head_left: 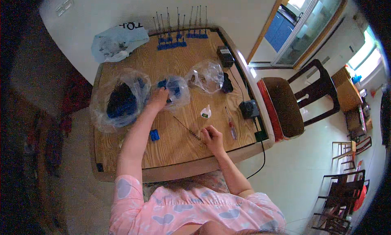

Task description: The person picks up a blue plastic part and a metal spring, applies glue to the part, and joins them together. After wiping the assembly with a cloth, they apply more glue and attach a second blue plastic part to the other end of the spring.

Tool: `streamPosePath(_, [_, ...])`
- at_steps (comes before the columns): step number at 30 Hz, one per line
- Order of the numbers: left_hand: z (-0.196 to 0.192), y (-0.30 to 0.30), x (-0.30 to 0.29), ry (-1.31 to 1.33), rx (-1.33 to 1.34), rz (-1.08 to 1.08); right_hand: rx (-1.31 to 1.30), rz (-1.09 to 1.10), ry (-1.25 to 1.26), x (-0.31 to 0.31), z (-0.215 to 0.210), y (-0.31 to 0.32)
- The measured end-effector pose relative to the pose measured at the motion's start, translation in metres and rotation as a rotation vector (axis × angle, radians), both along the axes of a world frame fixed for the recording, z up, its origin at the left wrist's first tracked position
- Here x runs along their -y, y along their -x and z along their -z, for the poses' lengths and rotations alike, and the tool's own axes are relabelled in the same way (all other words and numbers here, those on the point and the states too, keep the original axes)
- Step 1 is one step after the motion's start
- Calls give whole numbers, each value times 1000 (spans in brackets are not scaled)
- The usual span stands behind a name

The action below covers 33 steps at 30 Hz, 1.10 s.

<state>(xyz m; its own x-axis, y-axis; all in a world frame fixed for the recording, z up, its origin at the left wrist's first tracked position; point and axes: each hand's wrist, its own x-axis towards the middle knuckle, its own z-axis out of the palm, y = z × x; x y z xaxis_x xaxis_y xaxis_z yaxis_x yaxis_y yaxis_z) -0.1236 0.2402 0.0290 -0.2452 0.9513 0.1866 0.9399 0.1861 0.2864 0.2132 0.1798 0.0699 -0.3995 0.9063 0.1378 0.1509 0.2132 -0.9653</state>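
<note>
My left hand point(159, 97) reaches into a small clear plastic bag point(183, 98) of blue plastic parts point(173, 86). Its fingers curl among the parts, and whatever they grip is hidden. Near the table's front, my right hand point(212, 140) pinches a thin dark rod with a coil spring point(194, 133) at its lower end; the rod slants up to the left. A loose blue plastic piece point(154, 135) lies between my forearms. Just beyond my right hand stands a small white glue bottle point(206, 112). A screwdriver point(232, 127) with a clear red handle lies to its right.
A large clear bag point(140, 100) of dark and blue parts lies left, another bag point(205, 74) behind. Blue stands point(172, 45) with upright spring rods line the far edge. Black boxes point(225, 56) and an adapter point(249, 109) with cable sit right, beside a chair point(281, 104).
</note>
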Motion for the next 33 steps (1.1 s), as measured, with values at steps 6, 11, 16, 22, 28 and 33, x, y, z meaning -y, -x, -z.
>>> streamPosePath(6, [-48,-17,21,96,4,33,0,1,-51,2,2,-2])
streamPosePath(11, [-104,-59,75,-465,218,-10,-19,32,-65,-1,-1,-5])
streamPosePath(16, [-88,-115,178,-432,823,-136,-134,165,-114,-10,16,-3])
streamPosePath(22, [-23,-144,242,-456,1022,-265,-179,156,-207,-16,-59,1])
streamPosePath(28, [-21,-162,267,-610,2096,-235,-308,-366,500,72,-49,20])
streamPosePath(33, [-40,-182,277,-510,2326,-262,-215,-403,-113,108,-31,42])
